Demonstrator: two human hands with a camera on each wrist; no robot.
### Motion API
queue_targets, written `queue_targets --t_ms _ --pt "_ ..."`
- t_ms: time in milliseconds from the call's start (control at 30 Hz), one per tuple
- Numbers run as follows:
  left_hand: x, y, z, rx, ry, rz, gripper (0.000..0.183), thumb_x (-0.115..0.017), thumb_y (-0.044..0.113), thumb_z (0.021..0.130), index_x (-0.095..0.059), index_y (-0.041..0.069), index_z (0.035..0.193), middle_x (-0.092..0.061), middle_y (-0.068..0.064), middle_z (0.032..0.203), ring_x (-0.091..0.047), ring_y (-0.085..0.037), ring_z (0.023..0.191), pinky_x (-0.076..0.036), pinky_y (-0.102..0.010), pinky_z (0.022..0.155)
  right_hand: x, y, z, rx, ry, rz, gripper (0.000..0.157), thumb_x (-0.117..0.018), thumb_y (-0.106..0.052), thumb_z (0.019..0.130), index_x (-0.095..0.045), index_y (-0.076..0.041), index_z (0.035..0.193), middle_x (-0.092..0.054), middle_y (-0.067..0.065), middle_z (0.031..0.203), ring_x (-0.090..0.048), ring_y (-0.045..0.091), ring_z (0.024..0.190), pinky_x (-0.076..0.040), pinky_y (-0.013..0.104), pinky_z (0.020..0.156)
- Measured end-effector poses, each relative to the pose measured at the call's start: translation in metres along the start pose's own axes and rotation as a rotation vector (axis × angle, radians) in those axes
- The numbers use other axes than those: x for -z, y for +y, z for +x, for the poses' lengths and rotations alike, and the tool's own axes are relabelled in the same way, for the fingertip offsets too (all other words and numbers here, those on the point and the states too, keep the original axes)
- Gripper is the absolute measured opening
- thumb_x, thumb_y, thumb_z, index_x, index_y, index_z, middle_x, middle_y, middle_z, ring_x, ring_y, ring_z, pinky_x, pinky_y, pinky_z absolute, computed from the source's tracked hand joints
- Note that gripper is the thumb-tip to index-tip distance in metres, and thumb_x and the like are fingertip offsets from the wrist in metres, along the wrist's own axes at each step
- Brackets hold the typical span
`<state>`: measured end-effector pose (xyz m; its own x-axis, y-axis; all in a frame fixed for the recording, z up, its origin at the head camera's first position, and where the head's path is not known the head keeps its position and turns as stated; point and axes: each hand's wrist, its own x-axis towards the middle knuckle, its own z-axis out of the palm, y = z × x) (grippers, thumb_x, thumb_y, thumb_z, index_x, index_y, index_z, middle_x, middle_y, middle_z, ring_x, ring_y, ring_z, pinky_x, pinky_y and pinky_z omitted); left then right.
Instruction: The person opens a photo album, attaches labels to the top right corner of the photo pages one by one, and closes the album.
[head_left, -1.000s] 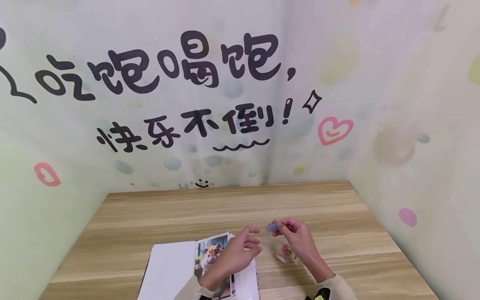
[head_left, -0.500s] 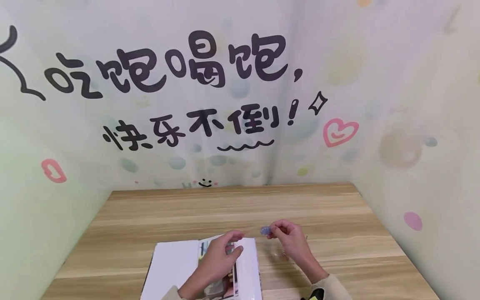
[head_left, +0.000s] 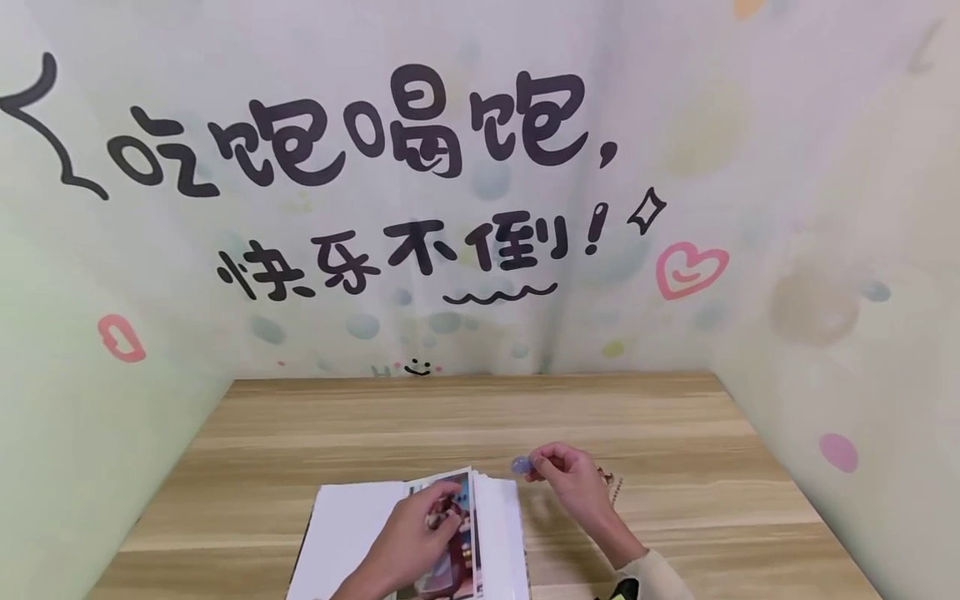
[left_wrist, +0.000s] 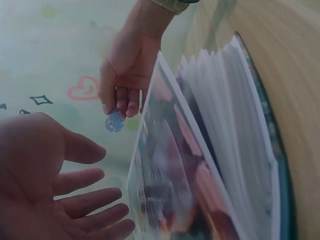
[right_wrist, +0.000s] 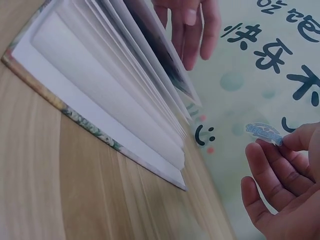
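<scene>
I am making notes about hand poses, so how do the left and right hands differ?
The left hand extends its fingers, holding nothing; the right hand pinches a small blue piece. In the head view, the left hand overlaps the photo album, while the right hand is to its right. Both are bare.

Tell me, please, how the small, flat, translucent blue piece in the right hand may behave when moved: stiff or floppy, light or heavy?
The blue piece is probably very light, being small and thin. It may be fairly stiff: the right hand pinches one end, and the rest sticks out without visible drooping.
</scene>
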<state>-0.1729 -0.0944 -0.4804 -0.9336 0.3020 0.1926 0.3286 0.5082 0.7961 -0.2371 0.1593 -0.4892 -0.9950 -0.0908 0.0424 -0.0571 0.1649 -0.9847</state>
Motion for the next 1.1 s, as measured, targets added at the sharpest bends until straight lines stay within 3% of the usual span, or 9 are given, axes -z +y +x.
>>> queue_targets --t_ms 133,300,500,800,933,1100 --pt "0.002 -0.004 -0.005 -0.037 -0.059 0.050 0.034 -0.065 0.012 0.093 -0.062 0.003 0.127 -0.067 -0.010 0.118 -0.064 -0.027 0.108 -0.054 -0.040 0.088 -0.005 0.000 0.002 0.003 -0.013 0.012 0.011 -0.064 -0.004 0.094 -0.068 0.006 0.097 -0.072 0.017 0.089 -0.070 0.019 0.077 -0.058 0.040 0.080" --pt "0.000 -0.004 -0.011 -0.068 -0.118 0.135 0.041 -0.067 0.017 0.093 -0.060 0.001 0.130 -0.057 -0.020 0.136 -0.052 -0.040 0.127 -0.044 -0.056 0.101 -0.009 0.000 0.002 0.021 -0.031 0.004 0.011 -0.063 -0.003 0.094 -0.068 0.006 0.098 -0.073 0.018 0.091 -0.070 0.020 0.077 -0.059 0.037 0.080" --pt "-0.004 -0.008 -0.012 -0.075 -0.216 0.184 0.046 -0.068 0.023 0.093 -0.059 0.003 0.133 -0.049 -0.028 0.143 -0.042 -0.050 0.133 -0.036 -0.068 0.102 -0.015 -0.001 0.003 0.038 -0.040 -0.009 0.010 -0.064 -0.003 0.093 -0.068 0.006 0.097 -0.073 0.019 0.092 -0.070 0.020 0.078 -0.058 0.041 0.080" --pt "-0.014 -0.013 -0.013 -0.134 -0.299 0.378 0.054 -0.067 0.035 0.091 -0.058 0.005 0.135 -0.049 -0.028 0.144 -0.042 -0.048 0.134 -0.037 -0.066 0.103 -0.026 -0.001 0.003 0.082 -0.060 -0.030 0.011 -0.064 -0.003 0.093 -0.068 0.007 0.096 -0.073 0.020 0.090 -0.069 0.015 0.074 -0.059 0.035 0.078" --pt "-0.019 -0.013 -0.013 -0.091 -0.328 0.414 0.058 -0.064 0.040 0.091 -0.057 0.006 0.138 -0.045 -0.028 0.147 -0.038 -0.049 0.137 -0.036 -0.069 0.102 -0.033 0.000 0.004 0.076 -0.080 -0.028 0.011 -0.064 -0.003 0.094 -0.067 0.007 0.096 -0.073 0.020 0.091 -0.070 0.018 0.076 -0.058 0.029 0.078" --pt "-0.023 -0.010 -0.012 -0.002 -0.390 0.485 0.063 -0.062 0.048 0.092 -0.054 0.011 0.142 -0.039 -0.023 0.154 -0.032 -0.045 0.143 -0.032 -0.065 0.108 -0.041 0.002 0.005 0.126 -0.102 -0.084 0.010 -0.063 -0.004 0.095 -0.068 0.004 0.095 -0.073 0.018 0.090 -0.070 0.025 0.076 -0.058 0.033 0.072"
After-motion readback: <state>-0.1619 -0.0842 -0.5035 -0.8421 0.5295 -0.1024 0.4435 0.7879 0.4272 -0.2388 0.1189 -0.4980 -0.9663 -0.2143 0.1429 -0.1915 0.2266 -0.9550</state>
